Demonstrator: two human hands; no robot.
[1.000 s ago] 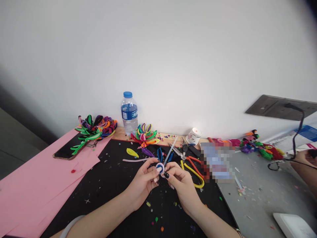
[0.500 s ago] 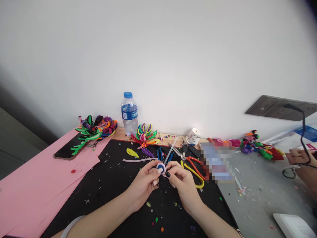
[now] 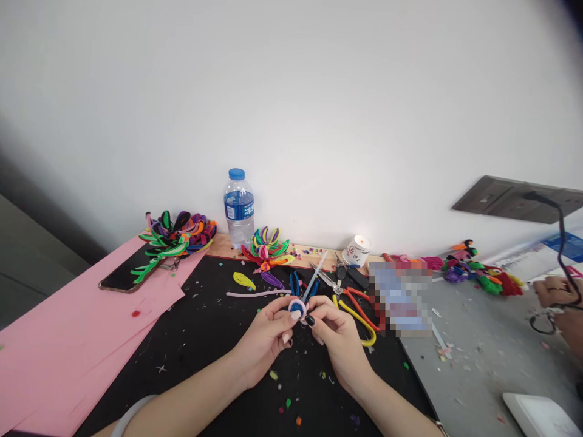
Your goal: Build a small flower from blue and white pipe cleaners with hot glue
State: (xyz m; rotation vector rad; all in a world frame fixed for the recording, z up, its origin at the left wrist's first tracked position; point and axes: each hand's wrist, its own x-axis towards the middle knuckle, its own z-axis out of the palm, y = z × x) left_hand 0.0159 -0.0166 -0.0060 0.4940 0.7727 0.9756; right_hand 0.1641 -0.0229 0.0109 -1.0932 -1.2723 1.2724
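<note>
Between my two hands is a small coil of pipe cleaner (image 3: 297,309), blue inside a pale lilac ring. My left hand (image 3: 273,325) pinches it between thumb and fingers. My right hand (image 3: 331,325) is closed at the coil's right edge, thumb against fingertips. Just beyond my fingertips lie blue pipe-cleaner loops (image 3: 295,283), a straight lilac pipe cleaner (image 3: 257,294) and a pale strip (image 3: 314,276). A yellow loop (image 3: 245,280) and a purple loop (image 3: 272,279) rest farther left. Pliers with red handles (image 3: 357,300) and a bent yellow pipe cleaner (image 3: 364,331) lie to the right.
A water bottle (image 3: 239,209) stands against the wall, near colourful pipe-cleaner bundles (image 3: 180,233). A phone (image 3: 132,273) lies on pink paper (image 3: 91,340). A white paper roll (image 3: 356,250) sits at the back. At the right, another person's hand (image 3: 555,291) is beside a black cable (image 3: 567,249).
My hands stay nearly in place around the coil. The other person's hand at the right has shifted slightly to the right.
</note>
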